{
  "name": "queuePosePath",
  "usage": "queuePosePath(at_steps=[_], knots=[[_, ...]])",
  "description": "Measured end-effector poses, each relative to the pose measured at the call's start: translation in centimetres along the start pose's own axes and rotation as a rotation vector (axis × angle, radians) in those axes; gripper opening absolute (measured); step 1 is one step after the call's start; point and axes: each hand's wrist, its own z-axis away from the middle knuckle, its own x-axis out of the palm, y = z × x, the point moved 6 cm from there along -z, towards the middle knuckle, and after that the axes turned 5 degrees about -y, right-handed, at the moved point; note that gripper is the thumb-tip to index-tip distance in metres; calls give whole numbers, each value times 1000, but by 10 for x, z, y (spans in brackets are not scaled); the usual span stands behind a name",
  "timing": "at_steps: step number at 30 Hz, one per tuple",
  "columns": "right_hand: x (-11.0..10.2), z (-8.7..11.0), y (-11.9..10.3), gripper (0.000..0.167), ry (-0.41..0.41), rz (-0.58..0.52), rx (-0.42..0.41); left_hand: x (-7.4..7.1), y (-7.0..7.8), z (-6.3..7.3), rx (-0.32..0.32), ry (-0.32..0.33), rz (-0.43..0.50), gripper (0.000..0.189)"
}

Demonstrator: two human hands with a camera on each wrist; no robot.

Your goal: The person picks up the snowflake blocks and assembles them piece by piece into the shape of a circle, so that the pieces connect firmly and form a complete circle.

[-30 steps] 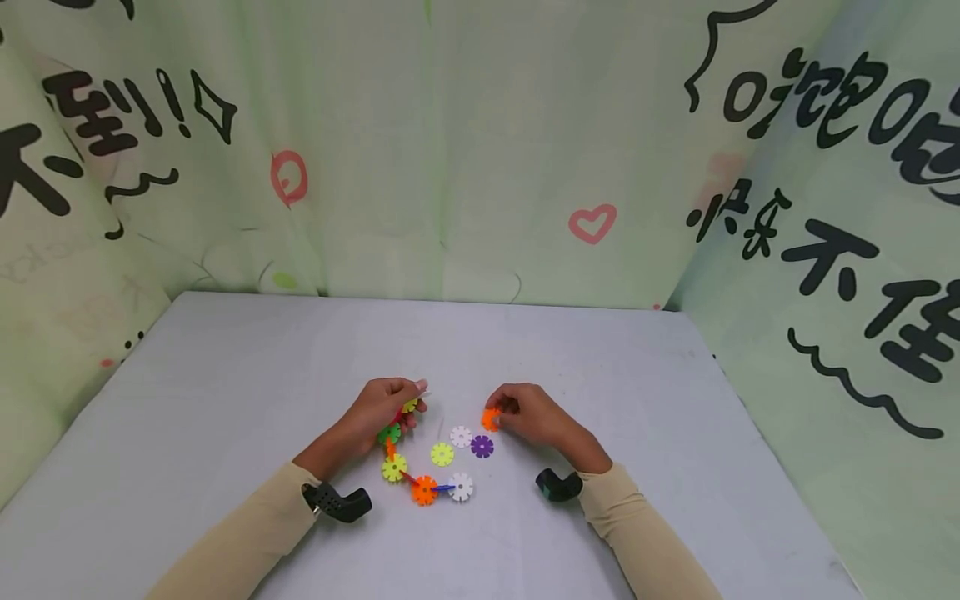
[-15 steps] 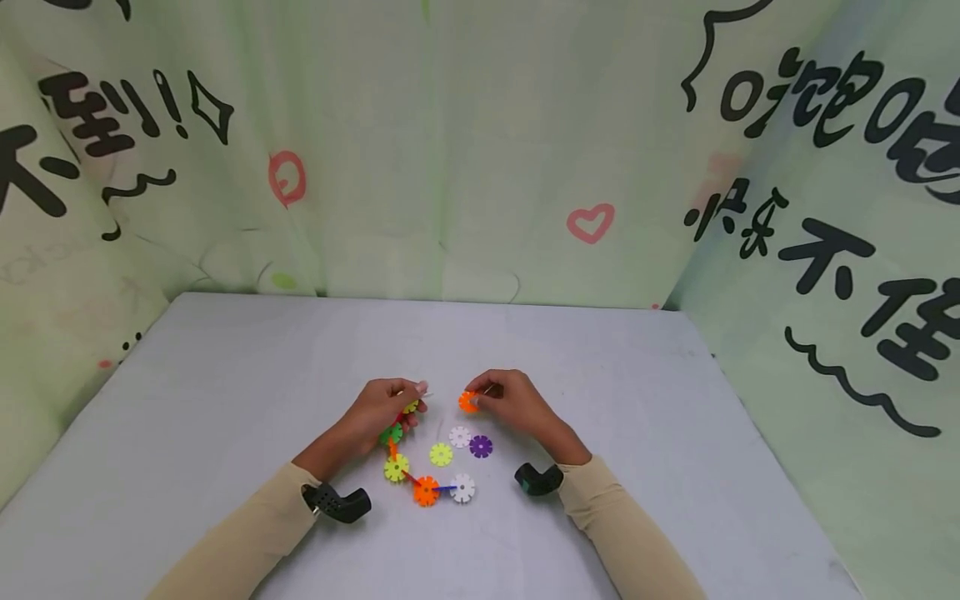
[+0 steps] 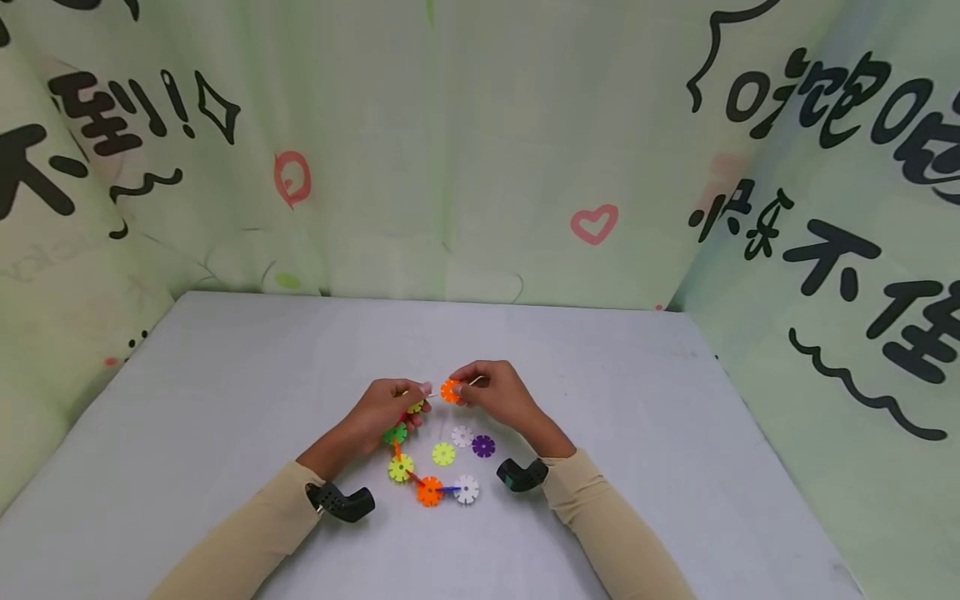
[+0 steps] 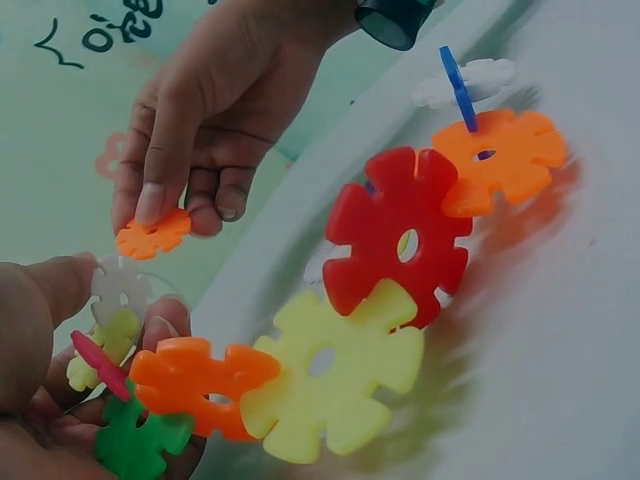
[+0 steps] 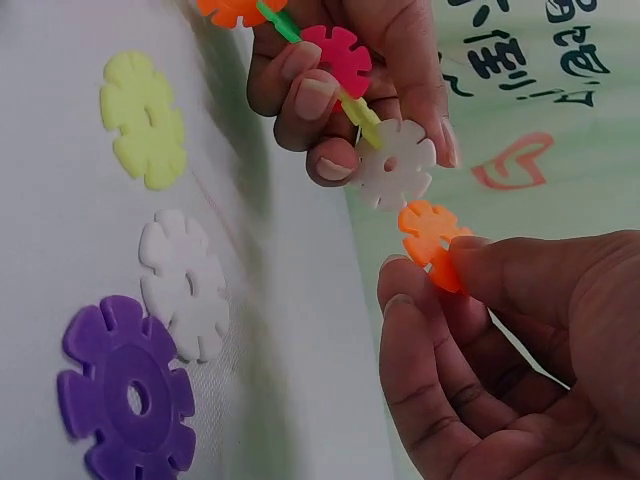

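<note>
My left hand (image 3: 386, 414) holds the upper end of a chain of slotted, flower-shaped plastic discs. In the left wrist view the chain's green disc (image 4: 145, 435), orange disc (image 4: 195, 385), yellow disc (image 4: 330, 375) and red disc (image 4: 395, 230) interlock at angles. A white disc (image 5: 396, 168) forms the end by my left fingertips. My right hand (image 3: 501, 398) pinches a loose orange disc (image 5: 428, 232) between thumb and fingers. It is beside the white disc's edge; whether they touch, I cannot tell. The chain's other end, a white disc (image 3: 467, 490), lies on the table.
Inside the curve of the chain lie a loose yellow disc (image 3: 443, 453), white disc (image 3: 462, 436) and purple disc (image 3: 483, 446). The white table (image 3: 262, 358) is backed by a printed curtain (image 3: 480, 167). Black wrist cameras sit at both cuffs.
My right hand has moved left and away from me with the orange disc, bringing it close to my left fingertips. My left hand stays nearly in place, gripping the chain.
</note>
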Motion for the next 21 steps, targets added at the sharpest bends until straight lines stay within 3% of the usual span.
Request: queuePosePath(at_steps=[13,21], knots=[[4,1,-1,14,-32,-23,6,5,2,-1,22,-22,-3,38],[10,-1,3,15,-56,-110,36,5,0,2,54,-15,1,41]])
